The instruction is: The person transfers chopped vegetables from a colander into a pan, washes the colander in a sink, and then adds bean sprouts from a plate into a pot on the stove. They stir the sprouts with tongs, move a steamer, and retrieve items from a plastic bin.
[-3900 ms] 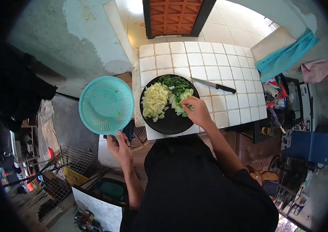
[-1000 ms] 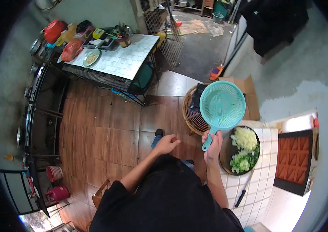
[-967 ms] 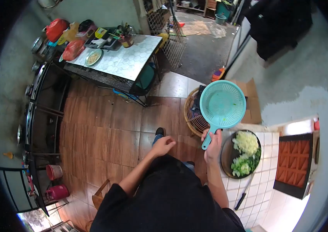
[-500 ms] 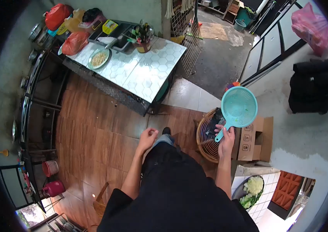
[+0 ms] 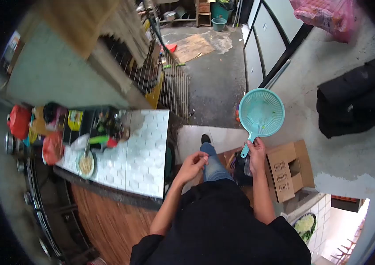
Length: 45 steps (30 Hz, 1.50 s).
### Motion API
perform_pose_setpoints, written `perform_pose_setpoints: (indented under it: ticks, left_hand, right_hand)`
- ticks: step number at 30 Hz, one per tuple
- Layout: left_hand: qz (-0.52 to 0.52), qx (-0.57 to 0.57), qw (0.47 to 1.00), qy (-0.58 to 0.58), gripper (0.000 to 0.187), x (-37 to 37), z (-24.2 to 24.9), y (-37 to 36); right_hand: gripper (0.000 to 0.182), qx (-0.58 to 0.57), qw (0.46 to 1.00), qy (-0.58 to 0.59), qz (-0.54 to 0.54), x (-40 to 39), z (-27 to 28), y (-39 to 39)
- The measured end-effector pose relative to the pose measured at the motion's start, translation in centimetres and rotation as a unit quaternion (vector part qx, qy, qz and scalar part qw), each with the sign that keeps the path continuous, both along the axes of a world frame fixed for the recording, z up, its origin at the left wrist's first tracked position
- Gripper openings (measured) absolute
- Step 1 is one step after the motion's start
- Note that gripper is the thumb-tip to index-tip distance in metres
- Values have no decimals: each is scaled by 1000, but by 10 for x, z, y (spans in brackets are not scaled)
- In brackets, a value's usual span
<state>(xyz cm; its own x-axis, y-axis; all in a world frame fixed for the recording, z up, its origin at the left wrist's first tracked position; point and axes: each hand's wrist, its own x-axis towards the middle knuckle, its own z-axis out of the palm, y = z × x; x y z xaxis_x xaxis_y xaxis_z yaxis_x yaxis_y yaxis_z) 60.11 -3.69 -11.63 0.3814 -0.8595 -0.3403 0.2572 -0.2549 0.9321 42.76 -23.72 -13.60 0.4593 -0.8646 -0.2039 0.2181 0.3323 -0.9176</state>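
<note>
A turquoise plastic colander (image 5: 262, 115) with a long handle is held out in front of me on the right. My right hand (image 5: 256, 155) is closed around its handle, and the bowl faces up with a few small green bits inside. My left hand (image 5: 191, 168) hangs in the air before my body, its fingers curled together and nothing visible in them. Below my right hand, a wicker basket (image 5: 230, 161) with dark plastic in it is partly hidden by my arm and leg.
At left stands a white-tiled counter (image 5: 145, 150) bearing a plate of pale shreds (image 5: 85, 165), a dark rack and bags. An open cardboard box (image 5: 284, 174) sits at right by the wall. Ahead, a doorway leads past a wire rack (image 5: 176, 95) to a grey floor (image 5: 216, 84).
I have stepped toward the doorway, which now appears nearer, while the counter has shifted left and lower in view. The colander stays in my right hand, and my left hand remains curled.
</note>
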Motion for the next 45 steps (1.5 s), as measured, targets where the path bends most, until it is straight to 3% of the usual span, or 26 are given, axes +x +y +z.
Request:
perform_pose_setpoints:
  ticks: [7, 9, 14, 22, 28, 33, 36, 41, 45]
  left_hand:
    - [-79, 6, 996, -41, 31, 133, 19, -189]
    - [-43, 39, 997, -42, 25, 173, 28, -246]
    - [52, 14, 998, -16, 24, 252, 47, -333]
    - [212, 89, 973, 37, 23, 383, -6, -429]
    - [173, 79, 982, 12, 26, 544, -20, -560]
    - [124, 44, 990, -45, 24, 657, 46, -684]
    - [51, -22, 995, -81, 30, 715, 61, -743]
    - [47, 8, 995, -83, 29, 808, 16, -820]
    - [142, 91, 984, -57, 28, 879, -42, -862]
  right_hand:
    - [9, -33, 999, -4, -34, 120, -8, -178]
    - [17, -6, 999, 20, -26, 155, 6, -231]
    - [15, 10, 999, 18, -27, 241, 24, -333]
    - [17, 47, 997, 54, 14, 382, 16, -485]
    - [21, 3, 999, 34, 21, 500, -13, -604]
    - [25, 18, 999, 0, 36, 606, 19, -687]
    - [35, 21, 998, -33, 57, 673, 29, -737]
    - [33, 53, 994, -55, 80, 781, -4, -840]
    - [31, 87, 987, -72, 114, 875, -42, -934]
